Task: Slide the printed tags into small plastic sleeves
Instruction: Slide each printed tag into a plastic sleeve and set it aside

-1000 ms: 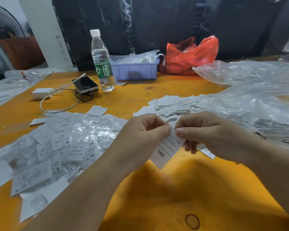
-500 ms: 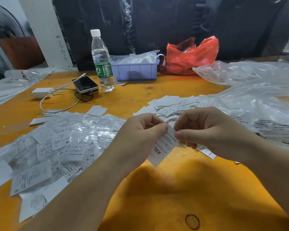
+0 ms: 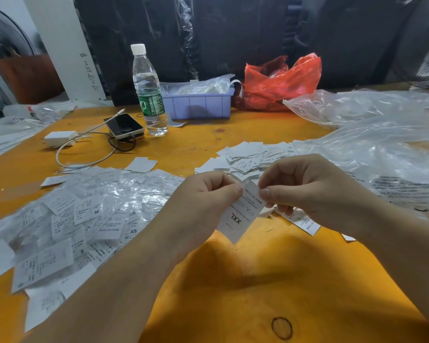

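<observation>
A white printed tag (image 3: 240, 214) marked XXL hangs above the orange table (image 3: 233, 288). My left hand (image 3: 203, 201) pinches its upper left edge and my right hand (image 3: 305, 189) pinches its upper right edge. Whether a clear sleeve is around the tag I cannot tell. A pile of sleeved tags (image 3: 79, 219) lies to the left. Loose bare tags (image 3: 248, 157) lie behind my hands. Another tag (image 3: 305, 222) lies under my right hand.
Clear plastic bags (image 3: 382, 144) cover the right side. At the back stand a water bottle (image 3: 148, 90), a purple bin (image 3: 198, 103) and a red bag (image 3: 280, 82). A phone (image 3: 124, 126), charger (image 3: 60, 138) and cable lie back left.
Both hands lifted slightly with the XXL tag. My fingers shifted along its top edge, and more of the tag's print now shows between them.
</observation>
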